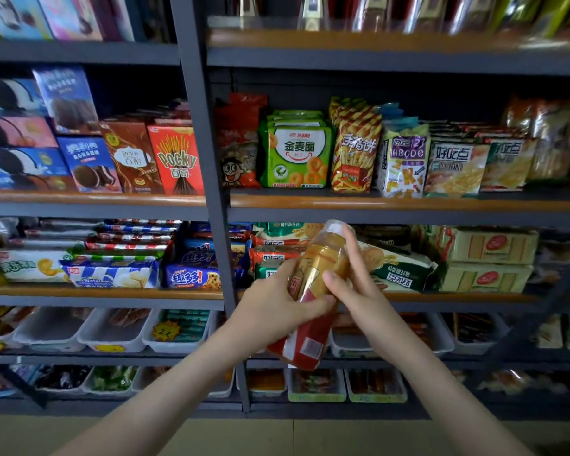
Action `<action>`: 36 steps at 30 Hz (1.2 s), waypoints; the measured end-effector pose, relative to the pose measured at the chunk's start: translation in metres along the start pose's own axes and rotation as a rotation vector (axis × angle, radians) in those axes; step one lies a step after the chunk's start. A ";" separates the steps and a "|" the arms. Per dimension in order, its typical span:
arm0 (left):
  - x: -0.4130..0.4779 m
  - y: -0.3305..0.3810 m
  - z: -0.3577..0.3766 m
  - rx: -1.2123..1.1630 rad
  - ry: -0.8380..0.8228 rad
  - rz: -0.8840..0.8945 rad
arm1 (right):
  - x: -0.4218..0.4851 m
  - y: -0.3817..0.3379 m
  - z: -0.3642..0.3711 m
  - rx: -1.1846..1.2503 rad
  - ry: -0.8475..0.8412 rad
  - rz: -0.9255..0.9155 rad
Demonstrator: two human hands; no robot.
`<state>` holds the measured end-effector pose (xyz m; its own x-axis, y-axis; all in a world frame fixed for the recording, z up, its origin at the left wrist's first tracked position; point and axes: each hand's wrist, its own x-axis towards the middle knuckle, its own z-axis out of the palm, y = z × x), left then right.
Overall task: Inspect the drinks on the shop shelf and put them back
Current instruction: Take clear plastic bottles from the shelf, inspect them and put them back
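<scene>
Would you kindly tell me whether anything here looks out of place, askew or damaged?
The bottle, held tilted by the left hand and right hand, looks intact with its cap on. Behind it, a green-and-white biscuit packet lies slanted, while the cream packs beside it sit square.

Held bottle [324, 258]: the label's middle is hidden under the gripping left hand [277, 301] and right hand [356, 287]. Its print is too small to read and its cap end is smeared. The goods [313, 11] above the top shelf [343, 39] are blurred and cut off by the upper edge. The contents of the white bins [86, 337] are indistinct. The packets [553, 139] at the shelf's right end are blurred. Both forearms run off the lower edge.
</scene>
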<state>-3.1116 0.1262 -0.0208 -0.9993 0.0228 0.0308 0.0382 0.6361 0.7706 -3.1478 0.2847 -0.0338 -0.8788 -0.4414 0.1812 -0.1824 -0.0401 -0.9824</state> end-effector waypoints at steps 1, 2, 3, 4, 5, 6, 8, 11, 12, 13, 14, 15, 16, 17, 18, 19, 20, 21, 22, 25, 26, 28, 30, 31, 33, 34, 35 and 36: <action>0.004 0.005 0.001 0.027 0.042 0.024 | 0.003 -0.005 -0.004 -0.013 -0.007 -0.024; 0.007 0.010 0.001 0.044 0.072 0.041 | 0.006 -0.011 -0.008 -0.023 -0.018 -0.045; 0.013 0.015 0.000 0.056 0.093 0.053 | 0.010 -0.018 -0.013 -0.033 -0.025 -0.066; 0.018 0.020 -0.002 0.057 0.100 0.065 | 0.014 -0.026 -0.019 -0.049 -0.023 -0.100; 0.024 0.028 -0.006 0.047 0.100 0.086 | 0.019 -0.035 -0.025 -0.069 -0.012 -0.147; 0.031 0.035 -0.013 0.025 0.089 0.114 | 0.026 -0.046 -0.030 -0.098 0.004 -0.206; 0.042 0.053 -0.030 -0.071 0.065 0.204 | 0.040 -0.072 -0.040 -0.191 0.016 -0.351; 0.060 0.079 -0.066 -0.175 0.123 0.370 | 0.069 -0.120 -0.048 -0.295 0.099 -0.559; 0.065 0.087 -0.080 -0.147 0.202 0.418 | 0.080 -0.137 -0.049 -0.325 0.162 -0.632; 0.070 0.092 -0.096 -0.102 0.299 0.464 | 0.092 -0.154 -0.048 -0.362 0.229 -0.707; 0.075 0.096 -0.112 -0.036 0.401 0.502 | 0.106 -0.170 -0.048 -0.398 0.298 -0.785; 0.079 0.097 -0.128 0.048 0.508 0.537 | 0.121 -0.186 -0.047 -0.423 0.359 -0.867; 0.086 0.095 -0.145 0.141 0.616 0.563 | 0.136 -0.201 -0.045 -0.452 0.414 -0.954; 0.091 0.094 -0.162 0.237 0.724 0.591 | 0.152 -0.216 -0.044 -0.488 0.465 -1.039; 0.098 0.092 -0.178 0.324 0.820 0.614 | 0.168 -0.228 -0.042 -0.534 0.518 -1.105; 0.106 0.089 -0.194 0.390 0.900 0.635 | 0.184 -0.239 -0.040 -0.590 0.571 -1.144; 0.115 0.087 -0.208 0.437 0.968 0.651 | 0.198 -0.248 -0.038 -0.648 0.616 -1.159; 0.124 0.086 -0.221 0.476 1.017 0.665 | 0.211 -0.254 -0.035 -0.690 0.640 -1.157; 0.133 0.085 -0.234 0.515 1.051 0.679 | 0.221 -0.258 -0.032 -0.714 0.646 -1.150; 0.161 0.084 -0.263 0.622 1.115 0.734 | 0.250 -0.262 -0.024 -0.767 0.654 -1.102; 0.170 0.082 -0.271 0.640 1.123 0.758 | 0.258 -0.262 -0.021 -0.784 0.670 -1.064; 0.188 0.079 -0.283 0.653 1.126 0.812 | 0.273 -0.262 -0.018 -0.797 0.699 -1.018; 0.202 0.078 -0.291 0.662 1.130 0.852 | 0.286 -0.261 -0.016 -0.812 0.709 -0.977; 0.208 0.078 -0.294 0.678 1.135 0.865 | 0.292 -0.260 -0.017 -0.830 0.712 -0.932; 0.216 0.077 -0.295 0.721 1.143 0.873 | 0.301 -0.256 -0.019 -0.854 0.708 -0.803; 0.219 0.077 -0.295 0.727 1.145 0.879 | 0.304 -0.253 -0.019 -0.878 0.712 -0.741; 0.221 0.076 -0.295 0.722 1.150 0.889 | 0.309 -0.252 -0.019 -0.931 0.728 -0.694; 0.224 0.075 -0.295 0.714 1.155 0.901 | 0.312 -0.251 -0.019 -0.993 0.742 -0.655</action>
<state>-3.3319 -0.0484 0.2314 -0.1104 0.2159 0.9702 0.2392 0.9532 -0.1849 -3.3848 0.1736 0.2707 -0.4820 -0.0061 0.8762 -0.6024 0.7284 -0.3263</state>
